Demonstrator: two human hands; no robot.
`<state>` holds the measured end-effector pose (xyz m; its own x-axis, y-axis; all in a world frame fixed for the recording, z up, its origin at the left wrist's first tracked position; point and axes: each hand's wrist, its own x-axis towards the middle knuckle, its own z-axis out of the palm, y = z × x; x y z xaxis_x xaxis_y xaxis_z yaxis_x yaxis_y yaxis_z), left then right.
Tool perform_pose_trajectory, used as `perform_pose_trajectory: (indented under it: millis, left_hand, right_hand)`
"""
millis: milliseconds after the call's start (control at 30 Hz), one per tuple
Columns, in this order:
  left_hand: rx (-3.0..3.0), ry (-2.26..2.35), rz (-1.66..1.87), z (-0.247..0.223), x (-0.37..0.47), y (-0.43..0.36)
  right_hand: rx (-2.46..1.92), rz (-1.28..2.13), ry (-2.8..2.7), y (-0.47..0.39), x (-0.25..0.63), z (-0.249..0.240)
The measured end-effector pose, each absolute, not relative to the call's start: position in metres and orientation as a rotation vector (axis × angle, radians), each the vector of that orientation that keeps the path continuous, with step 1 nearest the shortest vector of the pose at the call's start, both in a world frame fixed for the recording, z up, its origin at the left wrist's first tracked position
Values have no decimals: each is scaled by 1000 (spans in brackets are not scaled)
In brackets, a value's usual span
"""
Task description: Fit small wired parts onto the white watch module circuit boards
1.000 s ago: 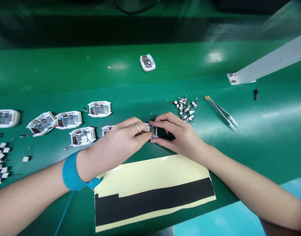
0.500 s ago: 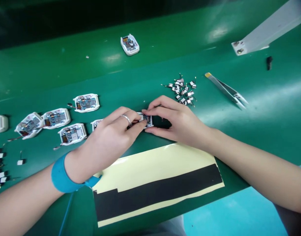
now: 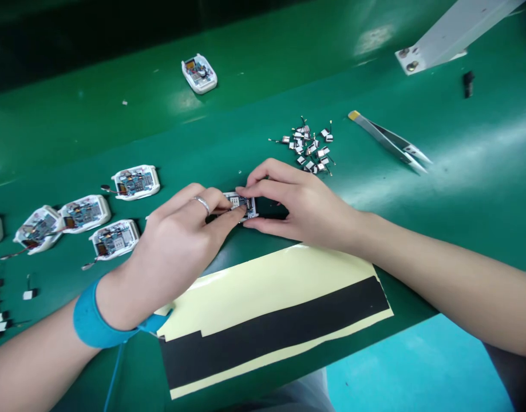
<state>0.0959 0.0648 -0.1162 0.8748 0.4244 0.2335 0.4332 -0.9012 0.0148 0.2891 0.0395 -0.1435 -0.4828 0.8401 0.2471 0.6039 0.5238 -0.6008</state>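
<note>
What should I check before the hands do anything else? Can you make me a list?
1. White case held: ok, the right hand has its fingers at the edges.
2. Inside of the case fully showing: not ok, the left hand covers part.
3. Something pinched in the left hand: cannot tell, hidden.
4. Blue wristband on the left wrist: ok.
5. Case off the yellow sheet: ok, a gap shows.
6. Tweezers in sight: ok, lying untouched.

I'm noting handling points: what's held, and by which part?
A flat, white-framed electronic unit with exposed circuitry: the right grip holds its near and far edges; the left grip covers its left part.
</note>
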Motion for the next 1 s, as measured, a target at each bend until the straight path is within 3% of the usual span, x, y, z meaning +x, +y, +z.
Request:
perform_pose_trajectory:
  millis: [1000]
  left_hand:
    - [-2928,-682,-334,-117,97,62]
  right_hand:
    - [-1284,553,-2159,41,299,-138]
